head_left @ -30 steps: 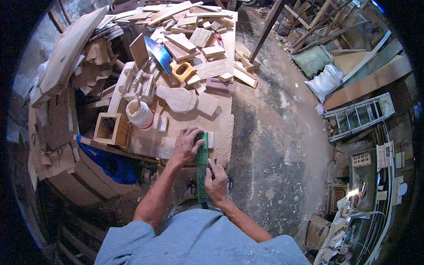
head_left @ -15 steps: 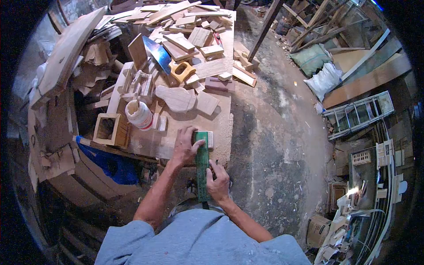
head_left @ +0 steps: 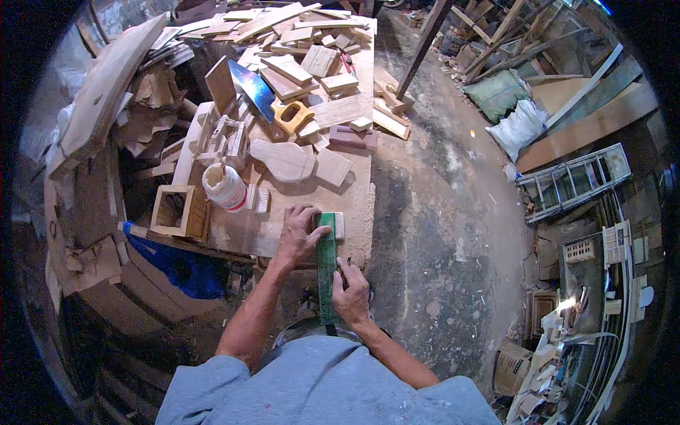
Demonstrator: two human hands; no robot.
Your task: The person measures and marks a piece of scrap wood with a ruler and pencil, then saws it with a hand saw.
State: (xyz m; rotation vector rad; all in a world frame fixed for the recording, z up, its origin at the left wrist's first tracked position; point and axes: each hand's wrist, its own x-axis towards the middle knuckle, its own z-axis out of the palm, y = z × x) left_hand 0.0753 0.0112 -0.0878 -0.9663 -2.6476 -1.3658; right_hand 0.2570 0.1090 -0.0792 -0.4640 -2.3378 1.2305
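Observation:
A long green ruler [head_left: 326,273] lies over a small pale wooden block [head_left: 339,226] at the front edge of the workbench, its near end reaching back toward my shirt. My left hand [head_left: 302,234] is closed on the ruler's far part, with the thumb across its top and the fingers along its left side. Beside the ruler's right edge, my right hand [head_left: 351,294] is closed with a thin dark pencil-like stick [head_left: 347,262] just showing past the fingers. Most of that stick is hidden in the hand.
On the workbench [head_left: 276,241] stand a white glue jar [head_left: 225,188] and a wooden box [head_left: 178,212]. Behind them lie a handsaw [head_left: 292,115], a curved wooden piece [head_left: 283,160] and piled offcuts [head_left: 304,60]. A ladder [head_left: 577,183] and sacks lie on the right.
Hardly anything differs. The view has shifted slightly, and both hands stay at the green ruler.

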